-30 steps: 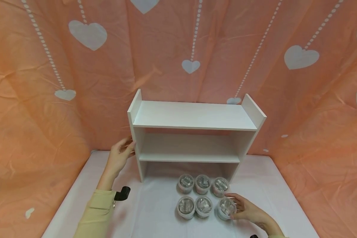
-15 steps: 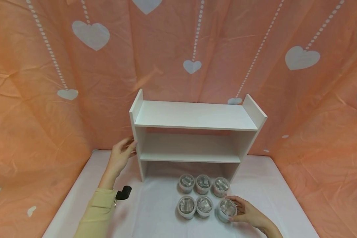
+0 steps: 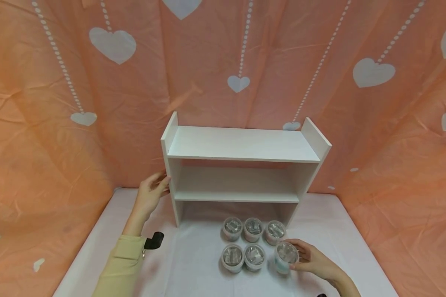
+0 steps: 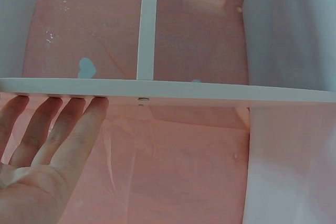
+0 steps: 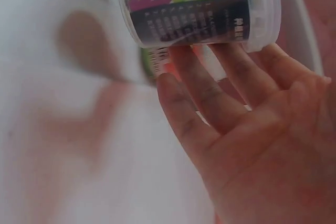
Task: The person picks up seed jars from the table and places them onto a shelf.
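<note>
My right hand (image 3: 314,262) holds a small lidded plastic tub (image 3: 285,256) by its side, thumb at the front and fingers behind. Up close in the right wrist view, the tub (image 5: 194,11) shows a colourful printed label and a clear lid, and lies sideways across the fingers. The thumb is hidden there. On the left, my left hand (image 3: 150,194) touches the outer side of a white two-board shelf unit (image 3: 241,144). The left wrist view shows the straight fingers (image 4: 79,135) with their tips against the side panel (image 4: 210,92).
Several similar tubs, such as a front one (image 3: 232,256) and a back one (image 3: 276,231), stand in two rows before the shelf on a white table (image 3: 193,264). An orange curtain with pale hearts (image 3: 208,95) hangs behind and at both sides.
My right hand has taken the front right tub up and slightly to the right, away from its row. The left hand stays at the shelf's side.
</note>
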Action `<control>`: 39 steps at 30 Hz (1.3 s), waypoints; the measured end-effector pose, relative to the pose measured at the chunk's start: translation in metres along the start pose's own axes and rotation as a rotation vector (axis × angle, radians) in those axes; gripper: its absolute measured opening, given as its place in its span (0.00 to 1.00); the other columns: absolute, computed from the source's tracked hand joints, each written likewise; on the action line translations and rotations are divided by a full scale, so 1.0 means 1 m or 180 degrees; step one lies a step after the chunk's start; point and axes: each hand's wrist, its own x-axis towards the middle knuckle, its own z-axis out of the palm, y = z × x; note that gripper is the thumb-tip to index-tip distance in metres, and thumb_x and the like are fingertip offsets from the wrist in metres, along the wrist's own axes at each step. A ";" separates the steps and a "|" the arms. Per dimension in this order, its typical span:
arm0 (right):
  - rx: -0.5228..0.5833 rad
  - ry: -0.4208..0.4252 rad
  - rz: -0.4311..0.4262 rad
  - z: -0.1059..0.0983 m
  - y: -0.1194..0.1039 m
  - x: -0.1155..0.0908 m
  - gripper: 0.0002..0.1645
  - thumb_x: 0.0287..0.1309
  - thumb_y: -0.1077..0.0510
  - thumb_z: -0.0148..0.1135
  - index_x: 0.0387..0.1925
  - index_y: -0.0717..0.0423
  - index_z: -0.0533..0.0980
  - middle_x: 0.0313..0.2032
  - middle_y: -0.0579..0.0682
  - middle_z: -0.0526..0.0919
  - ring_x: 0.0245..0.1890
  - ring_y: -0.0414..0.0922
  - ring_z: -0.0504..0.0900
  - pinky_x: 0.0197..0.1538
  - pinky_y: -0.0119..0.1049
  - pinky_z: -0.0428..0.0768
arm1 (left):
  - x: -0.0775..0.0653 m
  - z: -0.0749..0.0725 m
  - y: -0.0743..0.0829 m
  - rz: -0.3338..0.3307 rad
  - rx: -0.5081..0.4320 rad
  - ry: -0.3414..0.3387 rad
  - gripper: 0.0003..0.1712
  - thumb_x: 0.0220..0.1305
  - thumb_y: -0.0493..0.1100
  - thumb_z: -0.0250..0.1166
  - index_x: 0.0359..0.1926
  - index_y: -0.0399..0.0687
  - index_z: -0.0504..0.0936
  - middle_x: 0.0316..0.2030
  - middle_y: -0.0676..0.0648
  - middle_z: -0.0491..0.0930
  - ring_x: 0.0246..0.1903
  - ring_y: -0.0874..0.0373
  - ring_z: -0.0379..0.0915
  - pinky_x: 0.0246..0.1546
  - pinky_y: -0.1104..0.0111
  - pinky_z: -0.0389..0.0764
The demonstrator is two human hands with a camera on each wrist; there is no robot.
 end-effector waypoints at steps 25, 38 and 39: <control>-0.0609 0.0333 -0.1005 -0.011 -0.120 0.032 0.28 0.62 0.68 0.59 0.61 0.64 0.61 0.54 0.62 0.75 0.51 0.43 0.77 0.52 0.32 0.77 | -0.002 0.002 0.004 -0.0076 -0.0055 0.0013 0.32 0.69 0.49 0.58 0.68 0.36 0.65 0.59 0.33 0.70 0.53 0.38 0.71 0.51 0.57 0.78; -0.0557 0.0485 -0.1428 -0.002 -0.189 0.062 0.27 0.60 0.69 0.60 0.60 0.66 0.63 0.49 0.56 0.78 0.44 0.46 0.79 0.45 0.33 0.81 | -0.004 0.002 0.006 -0.0087 -0.0037 0.0010 0.33 0.69 0.50 0.57 0.68 0.37 0.64 0.60 0.33 0.69 0.53 0.39 0.71 0.51 0.57 0.78; -0.0558 0.0534 -0.1427 -0.001 -0.196 0.064 0.27 0.60 0.69 0.60 0.60 0.66 0.63 0.49 0.55 0.78 0.44 0.46 0.79 0.45 0.33 0.80 | -0.004 0.002 0.006 -0.0089 -0.0038 0.0010 0.33 0.70 0.50 0.57 0.68 0.37 0.64 0.60 0.33 0.69 0.53 0.39 0.71 0.51 0.57 0.78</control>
